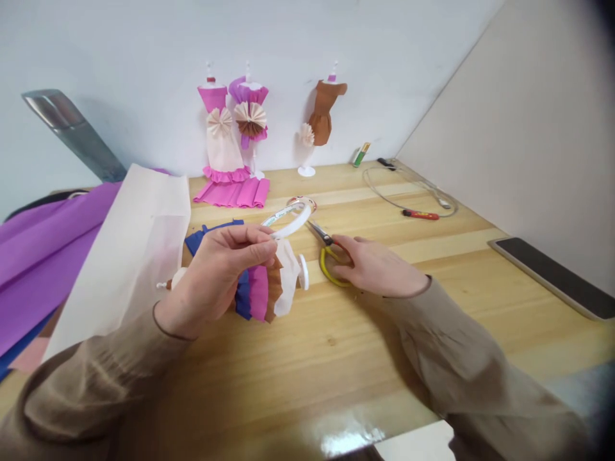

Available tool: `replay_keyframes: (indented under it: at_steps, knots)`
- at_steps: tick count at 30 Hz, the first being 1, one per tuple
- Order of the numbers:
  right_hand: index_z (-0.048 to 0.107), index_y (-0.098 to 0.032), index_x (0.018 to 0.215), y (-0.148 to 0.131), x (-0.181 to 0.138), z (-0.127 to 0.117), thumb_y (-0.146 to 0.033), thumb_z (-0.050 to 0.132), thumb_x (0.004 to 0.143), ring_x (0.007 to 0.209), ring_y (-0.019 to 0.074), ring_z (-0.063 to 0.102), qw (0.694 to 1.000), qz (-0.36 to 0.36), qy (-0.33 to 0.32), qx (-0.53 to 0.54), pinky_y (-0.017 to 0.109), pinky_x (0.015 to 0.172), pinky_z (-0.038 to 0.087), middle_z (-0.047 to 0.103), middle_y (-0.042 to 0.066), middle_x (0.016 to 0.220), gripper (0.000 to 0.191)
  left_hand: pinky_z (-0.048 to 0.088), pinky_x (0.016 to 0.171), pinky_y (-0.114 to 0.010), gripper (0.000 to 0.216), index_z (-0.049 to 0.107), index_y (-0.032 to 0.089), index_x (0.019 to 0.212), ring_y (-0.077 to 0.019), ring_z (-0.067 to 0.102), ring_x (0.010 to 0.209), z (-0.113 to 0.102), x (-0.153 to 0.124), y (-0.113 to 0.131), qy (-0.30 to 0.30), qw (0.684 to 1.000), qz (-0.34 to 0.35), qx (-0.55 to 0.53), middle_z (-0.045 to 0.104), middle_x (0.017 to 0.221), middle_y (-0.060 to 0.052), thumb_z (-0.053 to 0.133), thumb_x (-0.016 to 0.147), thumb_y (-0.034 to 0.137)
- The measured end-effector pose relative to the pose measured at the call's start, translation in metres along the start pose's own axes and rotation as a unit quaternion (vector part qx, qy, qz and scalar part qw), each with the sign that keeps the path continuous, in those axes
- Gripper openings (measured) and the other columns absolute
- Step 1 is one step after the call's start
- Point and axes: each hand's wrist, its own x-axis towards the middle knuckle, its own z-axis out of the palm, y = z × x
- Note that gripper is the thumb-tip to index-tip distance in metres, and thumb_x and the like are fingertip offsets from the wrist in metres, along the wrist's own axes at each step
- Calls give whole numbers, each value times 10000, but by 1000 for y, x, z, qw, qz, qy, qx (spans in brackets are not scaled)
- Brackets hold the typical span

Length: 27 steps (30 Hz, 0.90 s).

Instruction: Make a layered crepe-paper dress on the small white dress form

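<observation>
My left hand (218,272) is closed in a pinch on a white strip of tape (288,221) that leads to a tape roll (302,206). Under that hand lies a small mannequin (269,288) dressed in blue, pink, brown and white pleated paper, its round white base (303,271) pointing right. My right hand (377,266) rests on the wooden table (336,346) with its fingers curled round the yellow handles of a pair of scissors (329,253). The scissor blades point up and left toward the tape.
Three dressed paper mannequins (240,134) stand at the back wall. Purple paper (43,246) and a white sheet (137,243) lie at the left. A phone (552,275) lies at the right, a cable (408,192) and a red tool (420,214) behind it.
</observation>
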Motion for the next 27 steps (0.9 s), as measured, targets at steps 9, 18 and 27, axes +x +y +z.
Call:
replay_keyframes:
  at_steps: [9, 18, 27]
  knots:
    - [658, -256, 1247, -9, -22, -23, -356, 472, 962, 1356, 273, 491, 848, -323, 237, 346, 489, 1128, 382, 699, 76, 1245, 355, 571, 644, -289, 176, 683, 140, 584, -180, 680, 683, -6, 6, -4, -62, 993, 15, 98, 701, 668, -57, 801, 702, 195]
    - [782, -280, 879, -9, -25, -30, -262, 667, 874, 865, 217, 672, 802, -343, 159, 463, 487, 947, 502, 720, 31, 753, 117, 582, 716, -296, 122, 728, 141, 635, -284, 676, 1038, -6, 3, -3, -124, 990, 33, 65, 689, 621, -89, 771, 744, 175]
    - [763, -243, 801, 27, 1, -9, -237, 667, 798, 768, 221, 683, 919, -190, 225, 263, 385, 720, 541, 738, 50, 822, 97, 332, 420, -172, 122, 701, 118, 605, -54, 527, 542, -18, 14, 6, -5, 998, 57, 30, 689, 835, -44, 814, 647, 136]
